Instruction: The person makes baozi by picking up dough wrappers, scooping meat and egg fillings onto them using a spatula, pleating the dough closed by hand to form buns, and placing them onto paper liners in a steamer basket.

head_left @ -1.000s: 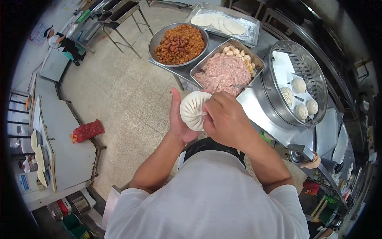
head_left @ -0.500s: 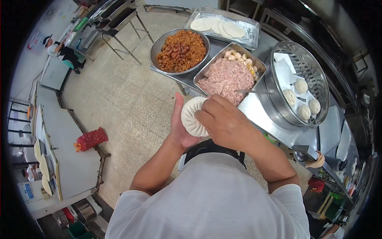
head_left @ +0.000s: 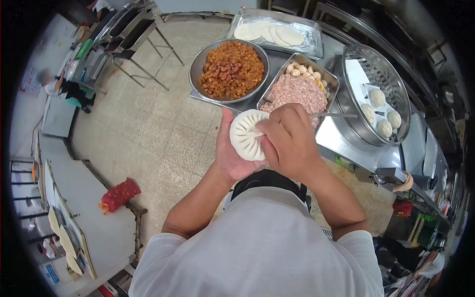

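Observation:
A pleated dough bun (head_left: 243,143) rests in the palm of my left hand (head_left: 226,157), whose thumb stands up along its left side. My right hand (head_left: 296,143) pinches the gathered dough at the bun's centre between thumb and fingers. Folds radiate from that point, and the right fingers cover part of the bun. Just beyond my hands, a metal tray holds pink minced meat (head_left: 299,91) with pale round pieces at its far end. A metal utensil handle (head_left: 341,115) sticks out of the meat to the right.
A steel bowl holds orange-brown filling (head_left: 231,67). Behind it, flat dough rounds (head_left: 289,35) lie on a floured tray. At right, a perforated steamer (head_left: 349,119) contains several pleated buns (head_left: 377,97) on white paper. A red mesh sack (head_left: 119,195) and another person (head_left: 62,88) are at left.
The bun has turned so its pleated top faces me more. My right fingers have shifted to a pinch at its centre, drawing the pleats together. The view has shifted slightly.

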